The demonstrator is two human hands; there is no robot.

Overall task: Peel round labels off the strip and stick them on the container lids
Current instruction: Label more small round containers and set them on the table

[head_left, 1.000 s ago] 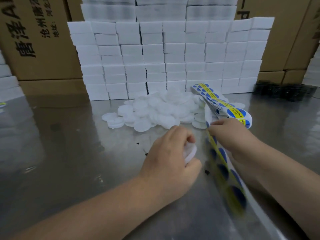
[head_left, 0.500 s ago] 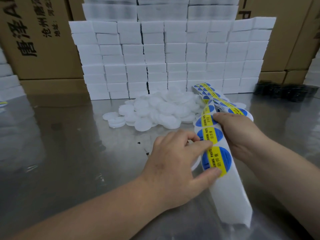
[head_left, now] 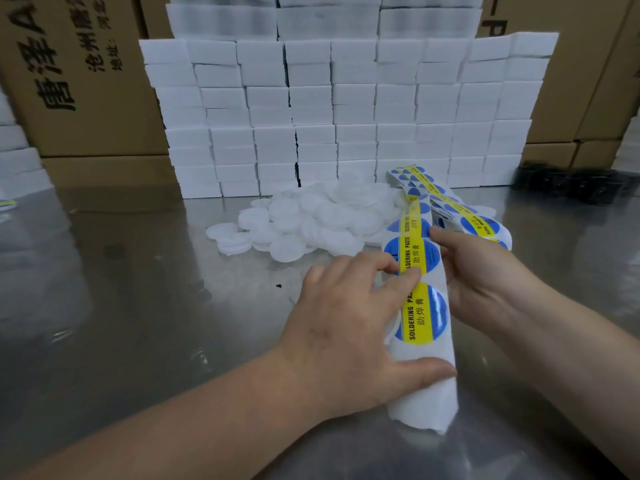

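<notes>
The label strip point(head_left: 420, 306) now lies face up between our hands, near and right of the lid pile point(head_left: 304, 220); a second ago it hung edge-on and blurred. Our right hand point(head_left: 485, 275) grasps its right edge, thumb on top. Our left hand point(head_left: 346, 323) has spread flat on it, thumb pressing the blank tail, fingertips point(head_left: 410, 271) at a round label point(head_left: 424, 252). We judge peeling is about to start.

L hand point(head_left: 346, 323) hides part of strip point(head_left: 422, 403).
</notes>
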